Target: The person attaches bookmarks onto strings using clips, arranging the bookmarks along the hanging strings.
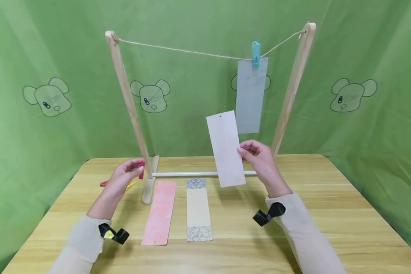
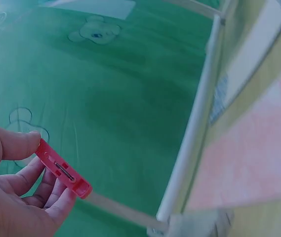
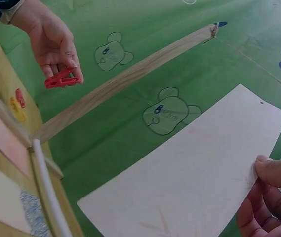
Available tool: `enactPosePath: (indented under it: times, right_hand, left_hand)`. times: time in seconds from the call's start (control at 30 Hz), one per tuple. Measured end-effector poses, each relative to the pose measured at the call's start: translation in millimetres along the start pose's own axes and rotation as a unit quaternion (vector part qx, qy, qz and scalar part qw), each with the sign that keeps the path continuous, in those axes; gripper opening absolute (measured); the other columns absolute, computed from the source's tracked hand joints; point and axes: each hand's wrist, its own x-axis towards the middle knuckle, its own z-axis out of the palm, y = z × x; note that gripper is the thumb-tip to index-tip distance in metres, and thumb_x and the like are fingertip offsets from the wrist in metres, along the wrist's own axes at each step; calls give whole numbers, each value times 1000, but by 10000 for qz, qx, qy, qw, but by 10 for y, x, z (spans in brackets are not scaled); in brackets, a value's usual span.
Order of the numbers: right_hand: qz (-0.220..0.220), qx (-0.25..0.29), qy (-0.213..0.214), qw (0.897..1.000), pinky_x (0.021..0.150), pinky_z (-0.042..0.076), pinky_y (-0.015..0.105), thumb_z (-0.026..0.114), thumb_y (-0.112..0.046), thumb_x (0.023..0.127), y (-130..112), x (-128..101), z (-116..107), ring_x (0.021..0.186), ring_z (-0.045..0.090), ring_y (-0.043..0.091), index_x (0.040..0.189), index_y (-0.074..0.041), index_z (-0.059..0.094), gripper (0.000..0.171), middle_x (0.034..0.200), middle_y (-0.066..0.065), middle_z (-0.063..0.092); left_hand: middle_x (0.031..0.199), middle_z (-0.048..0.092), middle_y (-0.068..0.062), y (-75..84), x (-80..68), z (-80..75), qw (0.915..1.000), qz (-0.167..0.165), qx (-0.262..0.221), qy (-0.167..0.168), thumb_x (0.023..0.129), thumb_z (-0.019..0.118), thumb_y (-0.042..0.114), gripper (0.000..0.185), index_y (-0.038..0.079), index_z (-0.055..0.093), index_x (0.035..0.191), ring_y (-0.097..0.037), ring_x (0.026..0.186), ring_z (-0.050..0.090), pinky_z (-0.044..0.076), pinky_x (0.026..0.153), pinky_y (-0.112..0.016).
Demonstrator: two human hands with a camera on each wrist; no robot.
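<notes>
My right hand (image 1: 260, 156) pinches a whitish bookmark-like card (image 1: 226, 152) by its right edge, held up in front of the rack with its punched hole at the top. Between thumb and fingers of my left hand (image 1: 120, 179) is a red clothespin (image 2: 63, 170), beside the rack's left post. Behind the white card, a grey-blue card (image 1: 251, 97) hangs from the string (image 1: 178, 49) by a blue clothespin (image 1: 256, 55). On the table lie a pink card (image 1: 159, 213) and a cream card with blue patterned ends (image 1: 198, 209).
Two wooden posts (image 1: 130, 102) carry the sagging string, with a white rod (image 1: 185, 174) joining them low down. Another red clothespin (image 3: 20, 98) and a yellow clothespin (image 3: 17, 109) lie left of the rack's foot (image 1: 148, 192). A green curtain (image 1: 198, 23) hangs behind the table (image 1: 328, 228).
</notes>
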Motion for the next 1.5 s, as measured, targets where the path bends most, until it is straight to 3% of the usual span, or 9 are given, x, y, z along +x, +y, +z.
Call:
enactPosePath:
  times: [0.23,0.4,0.77,1.03,1.5]
  right_hand:
    - [-125,266,352,9989,64,52,17,64,-7,89,-113,110,74,69,53,8,90,-8,61,4,78,-4,59]
    - [-171,298,450,9984,64,53,18,65,-9,89,-169,170,120,70,54,9,92,-7,61,5,79,-2,59]
    - [-259,634,651,9955,66,52,18,65,-5,88,-181,329,169,71,54,9,89,-12,62,7,79,-3,61]
    - [-315,757,693,9942,67,52,20,66,-5,87,-259,420,206,71,54,9,89,-10,63,5,79,-3,62]
    - [-245,847,827,9927,67,52,19,67,-3,86,-445,553,225,70,56,8,88,-8,65,5,77,-3,62]
  left_hand:
    - [96,57,14,169,44,181,9987,147,-486,-20,94,54,4,42,-11,42,131,-2,94,52,44,86,-14]
    - [99,56,8,351,110,279,9980,286,-551,-110,93,53,2,41,-10,43,131,-5,95,52,44,87,-15]
    - [106,57,-1,921,245,571,9941,676,-826,-209,92,53,-1,38,-6,47,129,-10,94,55,45,94,-23]
    - [99,61,-3,1320,310,740,9873,1252,-956,-197,93,57,7,34,-4,53,125,-12,90,56,44,98,-32]
    - [100,61,-6,1981,545,932,9821,1669,-869,-111,92,58,4,27,-1,59,118,-14,91,56,48,91,-28]
